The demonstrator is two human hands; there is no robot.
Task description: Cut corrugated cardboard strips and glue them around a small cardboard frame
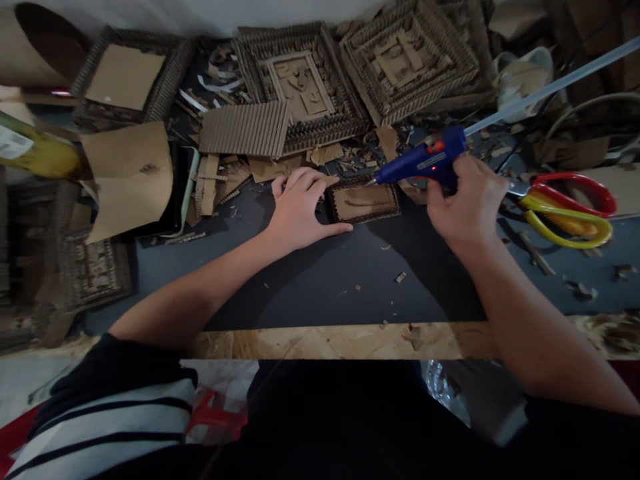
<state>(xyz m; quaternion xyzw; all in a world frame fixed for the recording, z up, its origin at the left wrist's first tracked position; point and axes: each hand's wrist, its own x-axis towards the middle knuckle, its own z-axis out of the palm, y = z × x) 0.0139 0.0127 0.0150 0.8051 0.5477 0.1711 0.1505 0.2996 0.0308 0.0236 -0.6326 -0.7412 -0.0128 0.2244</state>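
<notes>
My left hand (pixel 299 210) straddles the left end of a small rectangular cardboard panel (pixel 361 204) with a dark ridged border. Its thumb lies along the near edge and its forefinger reaches the far edge, steadying the panel on the dark tabletop. The other fingers are bent. In my right hand (pixel 467 200) is a blue hot glue gun (pixel 423 162), gripped by the handle, with a red light lit on its side. A long translucent glue stick (pixel 550 87) runs out of its back. The nozzle tip is at the panel's far edge; whether they touch, I cannot tell.
Red-and-yellow-handled scissors (pixel 570 210) lie to the right. Behind are corrugated cardboard frames (pixel 325 120) and a ridged sheet (pixel 245 130). On the left are bent cardboard (pixel 130 180) and a yellow bottle (pixel 43 153). Scraps (pixel 401 277) dot the dark tabletop (pixel 310 287).
</notes>
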